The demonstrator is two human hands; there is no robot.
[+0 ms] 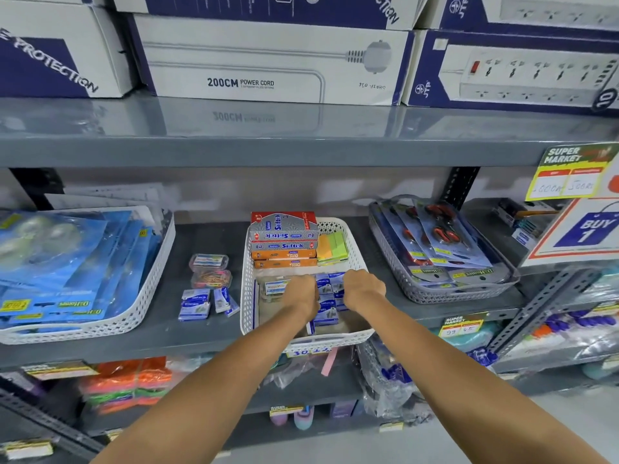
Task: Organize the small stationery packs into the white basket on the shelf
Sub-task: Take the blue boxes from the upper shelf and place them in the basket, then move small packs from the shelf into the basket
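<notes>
Crowding grey shelf (207, 333) — white basket (249, 296), packs (326, 296)

the white basket (246, 296) is open on top, but the upper shelf (301, 142) hangs over it. stacked boxes (284, 241) fill its back; the front right corner is bare. loose small packs (197, 303) lie on the shelf beside it on the left.

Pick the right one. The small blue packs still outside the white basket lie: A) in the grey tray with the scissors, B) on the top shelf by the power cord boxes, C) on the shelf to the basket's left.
C: a few small blue packs lie on the shelf just left of the white basket, below two clear tubs.
</notes>
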